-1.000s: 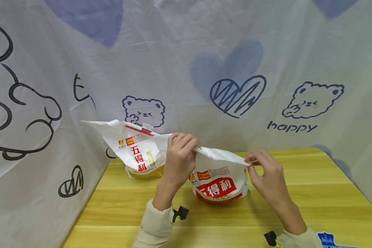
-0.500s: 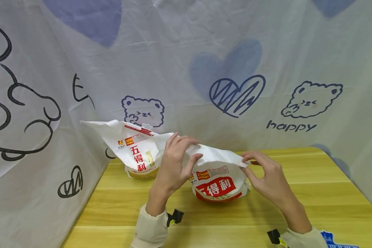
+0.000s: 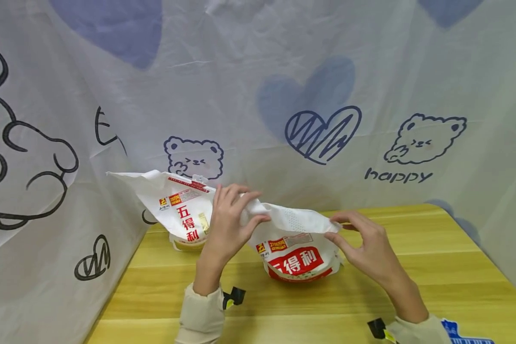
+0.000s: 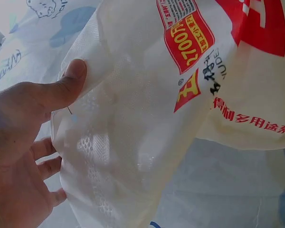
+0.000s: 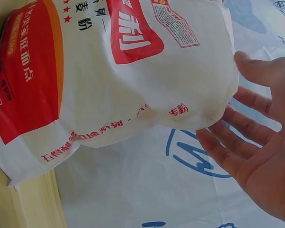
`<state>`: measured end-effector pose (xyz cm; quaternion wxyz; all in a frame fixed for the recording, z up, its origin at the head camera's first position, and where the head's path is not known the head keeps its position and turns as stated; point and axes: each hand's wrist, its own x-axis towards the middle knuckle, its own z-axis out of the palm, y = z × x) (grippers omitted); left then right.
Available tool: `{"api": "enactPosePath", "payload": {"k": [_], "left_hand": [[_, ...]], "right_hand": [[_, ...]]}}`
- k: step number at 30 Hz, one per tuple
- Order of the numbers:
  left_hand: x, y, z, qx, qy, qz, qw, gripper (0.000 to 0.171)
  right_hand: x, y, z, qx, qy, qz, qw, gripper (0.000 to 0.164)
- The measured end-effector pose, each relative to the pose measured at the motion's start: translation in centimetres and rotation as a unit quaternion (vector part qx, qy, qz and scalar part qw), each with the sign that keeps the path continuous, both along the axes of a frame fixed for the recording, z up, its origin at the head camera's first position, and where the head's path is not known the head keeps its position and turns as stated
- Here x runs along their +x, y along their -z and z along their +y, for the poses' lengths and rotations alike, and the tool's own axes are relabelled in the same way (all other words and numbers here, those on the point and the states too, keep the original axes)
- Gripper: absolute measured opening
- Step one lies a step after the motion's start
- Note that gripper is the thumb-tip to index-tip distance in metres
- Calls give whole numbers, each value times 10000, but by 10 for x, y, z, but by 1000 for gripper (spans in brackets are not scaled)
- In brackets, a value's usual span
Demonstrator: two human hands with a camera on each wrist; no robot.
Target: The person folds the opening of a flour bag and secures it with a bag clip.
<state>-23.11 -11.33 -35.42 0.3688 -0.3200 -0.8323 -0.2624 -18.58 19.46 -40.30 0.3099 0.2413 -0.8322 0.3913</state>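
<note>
A white flour bag [image 3: 296,263] with a red label stands on the table, its top stretched between both hands. My left hand [image 3: 225,227] holds the left part of the top edge. In the left wrist view, its thumb [image 4: 73,78] lies on the front of the bag and the other fingers are behind the edge. My right hand [image 3: 367,246] pinches the right top corner between thumb and fingers; the right wrist view shows those fingers [image 5: 232,142] partly behind the bag. The top edge is folded over toward me, showing a dotted strip.
Behind my left hand stands a second white flour bag [image 3: 185,217] with red lettering, partly hidden. A blue item [image 3: 464,334] lies at the lower right of the wooden table [image 3: 434,267]. Printed white cloth [image 3: 249,119] hangs behind and to the left.
My left hand has loosened from a curled grip, shifted left and brought its thumb to the front. The top edge has folded toward me. The right hand keeps its corner.
</note>
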Motion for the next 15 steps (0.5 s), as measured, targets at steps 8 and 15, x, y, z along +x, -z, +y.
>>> {"api": "enactPosePath", "payload": {"k": [8,15], "left_hand": [[3,0,2,234,285,224,9991,23],[7,3,6,585,471,265,9968,20]], "right_hand": [[-1,2,-2,32,246,96,9996,33],[-4,6,-5,-19,511,180,9985,27]]}}
